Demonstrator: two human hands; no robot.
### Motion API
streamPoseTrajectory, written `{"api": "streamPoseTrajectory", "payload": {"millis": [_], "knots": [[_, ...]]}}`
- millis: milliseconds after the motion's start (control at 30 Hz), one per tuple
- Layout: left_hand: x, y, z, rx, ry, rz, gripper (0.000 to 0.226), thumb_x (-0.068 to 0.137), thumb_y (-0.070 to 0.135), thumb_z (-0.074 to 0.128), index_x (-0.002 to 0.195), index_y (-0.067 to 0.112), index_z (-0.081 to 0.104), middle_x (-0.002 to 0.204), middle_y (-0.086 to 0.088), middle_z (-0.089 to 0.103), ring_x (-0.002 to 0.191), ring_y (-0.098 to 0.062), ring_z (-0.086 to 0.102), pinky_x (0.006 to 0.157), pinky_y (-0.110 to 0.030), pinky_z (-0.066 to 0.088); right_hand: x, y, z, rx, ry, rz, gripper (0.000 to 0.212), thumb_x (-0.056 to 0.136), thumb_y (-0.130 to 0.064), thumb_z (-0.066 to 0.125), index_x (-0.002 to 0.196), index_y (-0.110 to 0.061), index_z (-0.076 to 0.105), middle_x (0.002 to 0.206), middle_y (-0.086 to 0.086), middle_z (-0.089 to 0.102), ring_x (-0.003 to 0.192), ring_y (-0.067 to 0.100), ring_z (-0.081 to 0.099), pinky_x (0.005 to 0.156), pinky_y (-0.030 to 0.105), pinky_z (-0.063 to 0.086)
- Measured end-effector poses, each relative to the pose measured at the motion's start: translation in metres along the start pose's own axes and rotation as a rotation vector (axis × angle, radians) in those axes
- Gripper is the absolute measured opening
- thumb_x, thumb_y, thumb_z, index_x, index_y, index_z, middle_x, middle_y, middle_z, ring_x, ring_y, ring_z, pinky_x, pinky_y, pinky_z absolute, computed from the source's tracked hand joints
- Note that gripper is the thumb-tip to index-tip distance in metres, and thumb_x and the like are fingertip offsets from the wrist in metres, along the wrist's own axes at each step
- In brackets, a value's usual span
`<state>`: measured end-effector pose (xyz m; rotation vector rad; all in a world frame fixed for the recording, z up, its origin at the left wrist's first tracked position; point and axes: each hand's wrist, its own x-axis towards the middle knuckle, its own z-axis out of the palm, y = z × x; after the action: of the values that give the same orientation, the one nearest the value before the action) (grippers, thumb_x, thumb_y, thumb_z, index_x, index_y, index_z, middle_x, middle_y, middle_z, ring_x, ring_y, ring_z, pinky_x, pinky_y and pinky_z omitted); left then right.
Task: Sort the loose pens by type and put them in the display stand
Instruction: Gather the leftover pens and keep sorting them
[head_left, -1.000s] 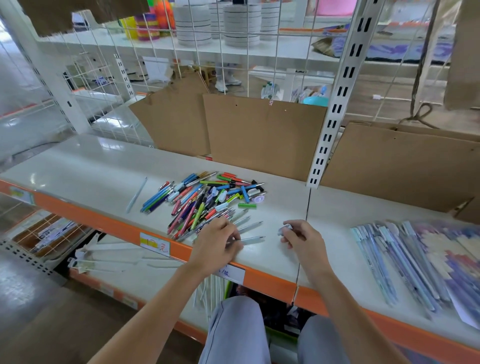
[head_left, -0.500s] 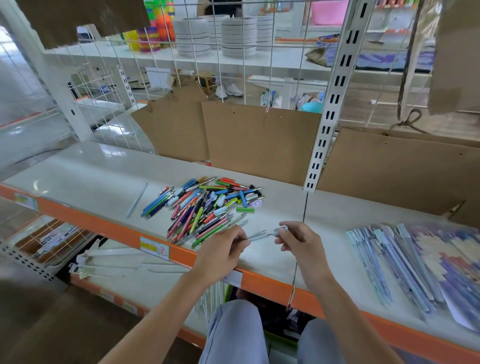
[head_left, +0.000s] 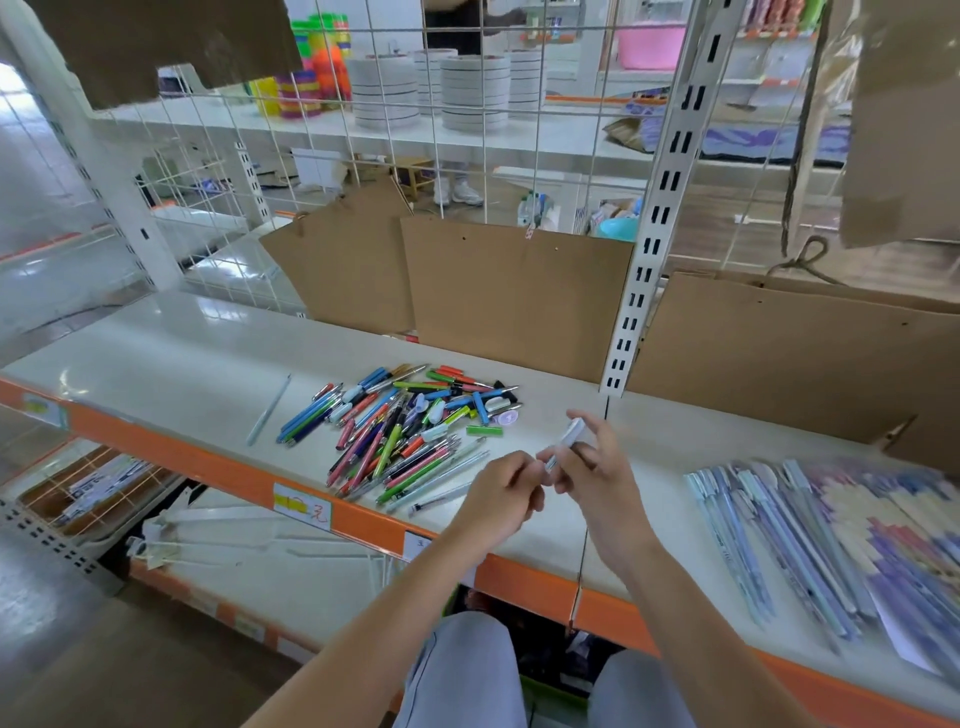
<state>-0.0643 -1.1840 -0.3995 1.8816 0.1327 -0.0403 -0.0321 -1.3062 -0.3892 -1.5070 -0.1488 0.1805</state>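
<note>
White shelf carries a loose pen pile; just near of it, left hand and right hand both pinch one pale pen.

Background: a white shelf with an orange front edge. Behind it stands a white wire grid, with brown cardboard sheets propped against the grid's foot. A slotted white upright rises from the shelf. Beyond the grid, stacked white plates rest on a farther shelf.
</note>
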Motion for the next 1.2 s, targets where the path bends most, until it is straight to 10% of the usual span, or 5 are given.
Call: {"api": "streamPoseTrajectory", "payload": {"millis": [200, 467, 600, 1200], "knots": [[0.01, -0.027, 0.003, 0.636, 0.027, 0.257, 0.014, 0.097, 0.021, 0.045, 0.094, 0.012, 0.055, 0.092, -0.002, 0.056, 0.082, -0.015, 0.051, 0.075, -0.035, 0.046, 0.03, -0.011, -0.051, -0.586, 0.084, -0.061, 0.042, 0.092, -0.01, 0.055, 0.132, -0.017, 0.044, 0.071, 0.003, 0.057, 0.061, 0.005, 0.049, 0.059, 0.02, 0.037], [0.007, -0.046, -0.029, 0.709, 0.357, 0.212, 0.008, 0.092, 0.016, 0.055, 0.097, 0.011, 0.059, 0.097, 0.0, 0.052, 0.09, -0.017, 0.048, 0.081, -0.029, 0.041, 0.029, 0.013, -0.099, -1.302, -0.082, 0.149, 0.044, 0.092, -0.004, 0.038, 0.135, -0.013, 0.043, 0.128, 0.012, 0.047, 0.112, 0.03, 0.053, 0.088, 0.035, 0.043], [0.014, -0.052, -0.051, 0.803, 0.419, 0.14, 0.013, 0.092, 0.021, 0.055, 0.099, 0.012, 0.061, 0.095, -0.001, 0.052, 0.091, -0.017, 0.046, 0.082, -0.029, 0.039, 0.024, 0.001, -0.091, -1.514, -0.007, 0.168, 0.038, 0.09, 0.001, 0.038, 0.127, -0.01, 0.039, 0.13, 0.013, 0.034, 0.104, 0.035, 0.058, 0.071, 0.035, 0.042], [0.015, -0.062, -0.053, 0.797, 0.451, 0.06, 0.024, 0.099, 0.032, 0.037, 0.11, 0.023, 0.056, 0.1, 0.011, 0.041, 0.099, -0.007, 0.038, 0.091, -0.023, 0.031, 0.127, 0.023, 0.052, -1.221, -0.264, -0.203, 0.028, 0.097, -0.013, 0.044, 0.122, -0.009, 0.054, 0.121, 0.012, 0.047, 0.113, 0.027, 0.046, 0.094, 0.034, 0.039]]}}
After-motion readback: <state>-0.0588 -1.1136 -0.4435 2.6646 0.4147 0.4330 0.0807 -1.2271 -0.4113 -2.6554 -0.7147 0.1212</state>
